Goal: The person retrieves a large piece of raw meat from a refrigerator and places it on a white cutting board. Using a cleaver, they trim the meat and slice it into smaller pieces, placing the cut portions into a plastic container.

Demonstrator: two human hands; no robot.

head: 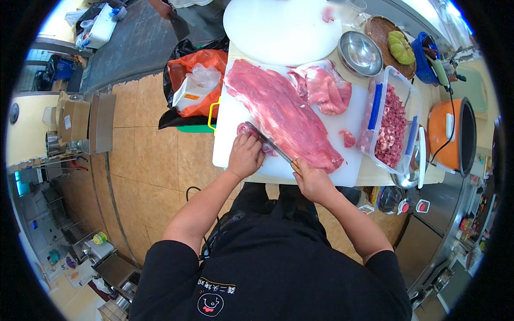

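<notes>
My right hand (pixel 315 181) grips the wooden handle of a kitchen knife (pixel 273 145). The blade slants up and left, its edge at a small strip of raw meat (pixel 268 150). With fingers curled, my left hand (pixel 245 154) holds that strip down on a white cutting board (pixel 229 140), partly covering it. A large slab of raw red meat (pixel 281 112) lies diagonally just beyond the knife. Behind it sits a second, folded piece of meat (pixel 327 90) with pale fat. A small scrap of meat (pixel 347 138) rests to the right.
A clear plastic container (pixel 367 140) of diced meat (pixel 389 128) stands right of the board. Beyond are a steel bowl (pixel 360 54), a round white board (pixel 277 32) and a pumpkin (pixel 401 48) on a wicker tray (pixel 377 28). An orange-bagged bin (pixel 174 72) stands left; another person's hand (pixel 162 9) shows above.
</notes>
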